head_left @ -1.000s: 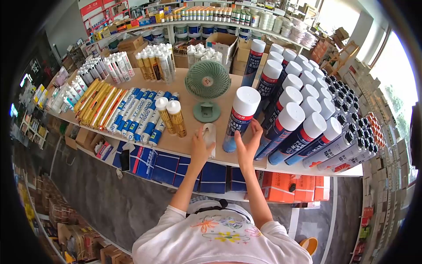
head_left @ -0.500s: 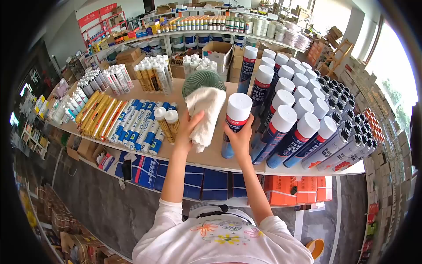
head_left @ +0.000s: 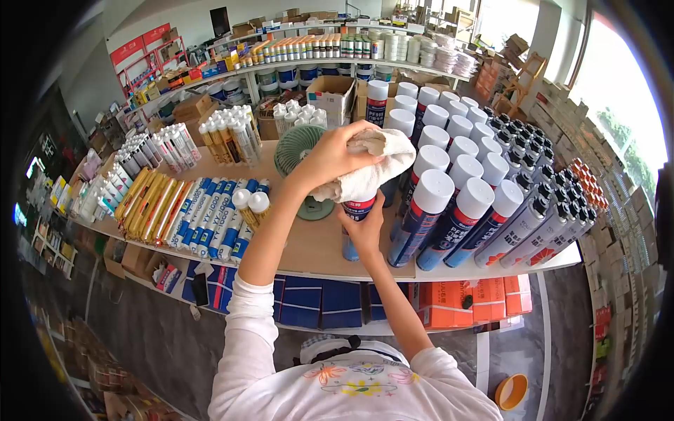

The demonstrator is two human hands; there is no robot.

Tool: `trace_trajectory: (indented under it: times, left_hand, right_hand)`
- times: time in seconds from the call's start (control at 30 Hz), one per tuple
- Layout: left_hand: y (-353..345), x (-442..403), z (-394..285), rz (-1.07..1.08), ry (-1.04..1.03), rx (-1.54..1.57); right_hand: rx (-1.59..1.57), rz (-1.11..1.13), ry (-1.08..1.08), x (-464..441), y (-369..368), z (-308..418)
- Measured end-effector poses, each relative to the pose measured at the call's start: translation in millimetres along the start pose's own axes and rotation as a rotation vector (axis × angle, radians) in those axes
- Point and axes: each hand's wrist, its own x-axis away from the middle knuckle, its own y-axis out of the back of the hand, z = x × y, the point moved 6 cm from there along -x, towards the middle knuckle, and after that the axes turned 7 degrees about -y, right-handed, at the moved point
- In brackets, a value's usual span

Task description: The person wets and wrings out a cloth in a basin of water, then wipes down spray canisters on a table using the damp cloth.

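My left hand [head_left: 335, 156] is closed on a whitish cloth [head_left: 375, 172], which covers the top of a blue spray can [head_left: 350, 248] with a red band. Lower down, my right hand [head_left: 365, 228] wraps around the can's body. The can is upright at the table's front part, its white cap hidden beneath the cloth. Just behind my left wrist stands a green ribbed round thing [head_left: 295, 146] on a round base, resembling a small fan. Rows of similar blue cans with white caps [head_left: 433, 191] stand close to the right.
Silver cans with black tops [head_left: 523, 223] fill the table's right end. Gold tubes [head_left: 149, 210], blue-and-white tubes [head_left: 210, 214] and upright cartridges [head_left: 232, 133] occupy the left. Blue boxes [head_left: 302, 302] and orange boxes [head_left: 449, 304] sit below the tabletop.
My left hand has carried the cloth rightward and laid it over the can's cap. My right hand has stayed around the can, which now appears slightly further left. The green thing is less covered.
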Motion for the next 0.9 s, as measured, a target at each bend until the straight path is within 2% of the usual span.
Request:
trace_trajectory:
  times: [0.03, 0.07, 0.13, 0.23, 0.33, 0.53, 0.6, 0.67, 0.73, 0.77, 0.8, 0.87, 0.9]
  left_hand:
    - [0.5, -5.5, 7.1, 0.055, -0.019, -0.023]
    - [2.9, -6.9, 21.8, 0.054, 0.060, -0.011]
    - [14.7, 3.0, 26.0, -0.118, 0.037, -0.073]
    - [21.3, 21.2, 3.8, -0.149, 0.023, -0.142]
    - [19.2, 26.7, -11.1, -0.103, -0.061, -0.126]
    - [-2.5, -6.8, -7.7, 0.045, -0.070, -0.079]
    - [-8.1, -15.5, 13.5, 0.046, -0.034, 0.033]
    - [-2.5, -12.6, 27.5, 0.023, -0.011, -0.008]
    - [8.6, -2.2, 29.2, -0.079, 0.043, 0.060]
    - [13.1, 3.7, 35.0, -0.033, 0.167, 0.034]
    - [16.5, 8.9, 37.4, -0.030, 0.168, 0.029]
    - [24.4, 24.7, 45.4, -0.197, 0.213, 0.102]
    - [28.6, 30.8, 32.4, -0.199, 0.247, -0.003]
  right_hand:
    - [0.029, -0.015, 0.001, 0.5, 0.2, 1.1]
    - [0.032, -0.017, -0.003, 0.4, 0.2, 1.8]
    - [0.012, -0.016, 0.020, 0.5, 0.0, 3.8]
    - [0.024, -0.039, 0.038, 1.4, -1.9, 0.1]
    - [0.024, -0.037, 0.022, 2.4, 0.4, 0.4]
    - [-0.003, -0.036, 0.017, 1.1, -1.3, -1.2]
    - [-0.006, -0.026, 0.017, -1.9, -0.8, -0.9]
    - [-0.019, -0.019, 0.022, -3.4, -2.3, -1.0]
    - [0.052, -0.058, 0.090, -0.3, -3.5, 1.4]
    - [0.045, -0.059, 0.088, 0.3, -4.0, 0.9]
    - [0.042, -0.069, 0.074, 0.7, -2.5, -0.2]
    - [0.041, -0.078, 0.053, 2.6, 0.5, -2.8]
    - [0.034, -0.068, 0.057, 2.3, 0.5, -2.9]
